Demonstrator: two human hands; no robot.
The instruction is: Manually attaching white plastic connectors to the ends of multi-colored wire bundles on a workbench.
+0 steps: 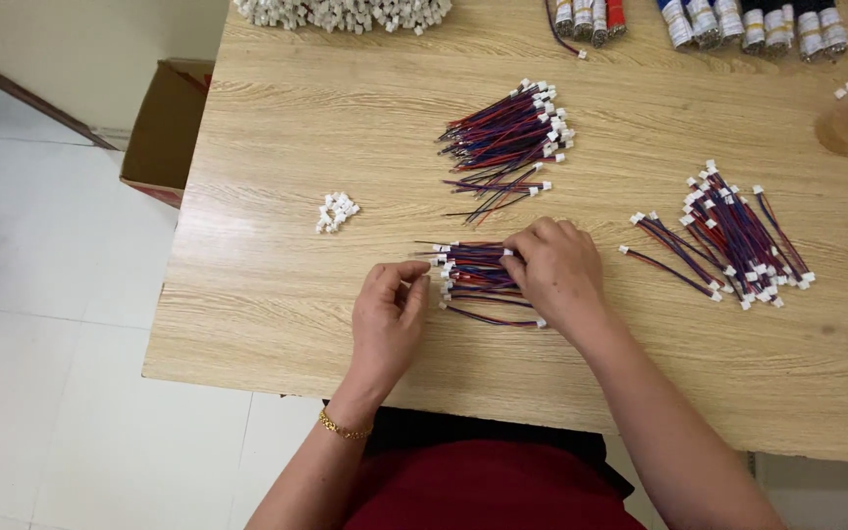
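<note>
head: hands (554, 267) on thin wires (475, 280)

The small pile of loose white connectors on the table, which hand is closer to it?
Left. The left hand lies just below and right of the small pile of white connectors; the right hand is farther right, across the wire bundle.

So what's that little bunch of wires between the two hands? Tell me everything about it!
The small bundle of thin red, blue and black wires lies flat on the light wooden table, its strands running roughly side by side, left to right. Small white plastic plugs cap the ends. A few strands have strayed loose at the near edge. The right hand rests on its right end; the left hand has its fingertips at the left end.
</note>
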